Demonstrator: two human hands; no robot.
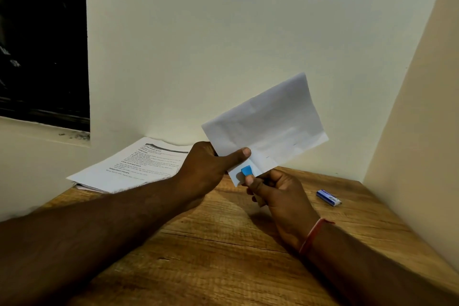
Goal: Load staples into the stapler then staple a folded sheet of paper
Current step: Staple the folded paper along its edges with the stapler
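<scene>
Head view: left hand pinches folded paper; right hand grips stapler.

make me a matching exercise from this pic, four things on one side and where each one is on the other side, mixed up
Things
1. folded sheet
2. blue stapler
3. small staple box
4. printed pages

Places
A. lying on the table, right side
B. gripped in the right hand, at the sheet's lower corner
C. on the table's left side, against the wall
D. held up off the table by the left hand

Pairs: 1-D, 2-B, 3-A, 4-C
</scene>
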